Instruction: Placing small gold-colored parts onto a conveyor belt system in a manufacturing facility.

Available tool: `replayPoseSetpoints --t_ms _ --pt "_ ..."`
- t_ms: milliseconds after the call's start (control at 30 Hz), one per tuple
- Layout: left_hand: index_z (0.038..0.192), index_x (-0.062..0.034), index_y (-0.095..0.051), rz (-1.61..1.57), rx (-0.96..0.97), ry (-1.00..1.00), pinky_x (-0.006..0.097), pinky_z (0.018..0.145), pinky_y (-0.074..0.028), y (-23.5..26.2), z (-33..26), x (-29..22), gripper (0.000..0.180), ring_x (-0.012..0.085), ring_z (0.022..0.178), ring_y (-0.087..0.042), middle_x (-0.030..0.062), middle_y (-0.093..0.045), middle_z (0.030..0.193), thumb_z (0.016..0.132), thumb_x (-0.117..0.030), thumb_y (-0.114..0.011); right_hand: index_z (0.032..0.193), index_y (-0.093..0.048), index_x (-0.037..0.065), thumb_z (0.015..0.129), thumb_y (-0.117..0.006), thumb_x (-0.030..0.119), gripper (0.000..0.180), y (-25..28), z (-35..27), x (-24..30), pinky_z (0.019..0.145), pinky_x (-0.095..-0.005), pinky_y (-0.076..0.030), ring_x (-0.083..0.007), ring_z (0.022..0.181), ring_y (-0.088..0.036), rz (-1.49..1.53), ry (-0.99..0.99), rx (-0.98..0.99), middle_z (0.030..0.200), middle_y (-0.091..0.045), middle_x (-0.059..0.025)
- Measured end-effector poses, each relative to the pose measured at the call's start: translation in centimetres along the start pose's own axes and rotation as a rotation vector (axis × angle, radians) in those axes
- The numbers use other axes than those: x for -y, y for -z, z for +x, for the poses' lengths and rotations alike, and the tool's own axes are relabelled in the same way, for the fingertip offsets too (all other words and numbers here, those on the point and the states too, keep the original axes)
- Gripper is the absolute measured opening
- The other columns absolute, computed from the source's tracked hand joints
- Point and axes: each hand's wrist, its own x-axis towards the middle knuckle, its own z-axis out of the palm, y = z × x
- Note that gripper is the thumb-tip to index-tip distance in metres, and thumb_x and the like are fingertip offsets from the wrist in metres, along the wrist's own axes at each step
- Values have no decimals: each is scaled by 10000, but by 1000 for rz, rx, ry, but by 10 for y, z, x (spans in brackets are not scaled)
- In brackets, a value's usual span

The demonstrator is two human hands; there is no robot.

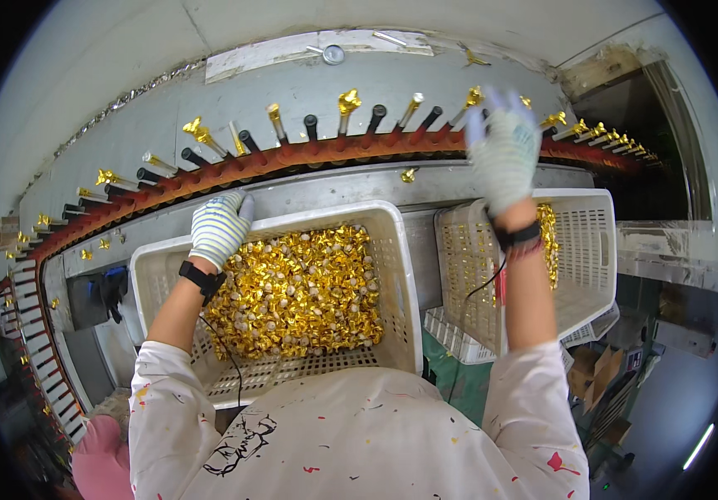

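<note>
My left hand [221,227], in a striped glove, is curled over the far rim of a white plastic crate [405,279]. Its fingertips bend down out of sight. Inside that crate lies a heap of small shiny gold pieces [301,292] with pale round parts. My right hand [505,154], gloved too, is raised over the conveyor [326,150] and smeared by motion. Close to its fingers, a gold piece [474,95] tops an upright spindle. What the right hand holds, if anything, cannot be made out.
Along the curved conveyor stand black-tipped spindles [311,125] and others with gold tops [348,102]. A second white crate [584,233] with gold pieces sits at the right. One gold piece [409,175] lies on the metal ledge. Cardboard boxes [600,375] are at the lower right.
</note>
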Motion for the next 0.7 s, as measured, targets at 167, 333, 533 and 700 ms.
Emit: replayPoseSetpoints --t_ms 167,333,533,700 --pt "899 -67 -692 -2 6 -13 435 748 -511 -7 10 -9 267 350 815 -650 179 -682 858 885 -295 -553 957 -633 93 885 -533 325 262 -55 24 -91 736 -477 -499 -370 841 -646 -72 -282 553 885 -668 -198" --pt "890 -61 -691 15 -18 27 439 739 -513 -6 0 -1 289 355 805 -649 184 -680 847 889 -309 -544 875 -606 127 914 -511 312 212 -14 -16 -24 603 -484 -509 -360 671 -653 -116 -359 442 742 -671 -150" --pt "887 -68 -691 5 -31 -11 434 726 -516 -4 -1 7 274 353 789 -650 174 -682 842 889 -302 -549 1151 -604 81 827 -595 176 338 56 -75 84 583 -429 -510 -332 644 -630 475 137 752 798 -661 -158" --pt "919 -77 -693 20 66 21 430 738 -515 0 3 2 259 352 811 -650 175 -683 861 892 -292 -551 1229 -557 84 939 -506 338 388 87 -74 123 612 -438 -517 -367 667 -629 830 68 1174 837 -647 -195"
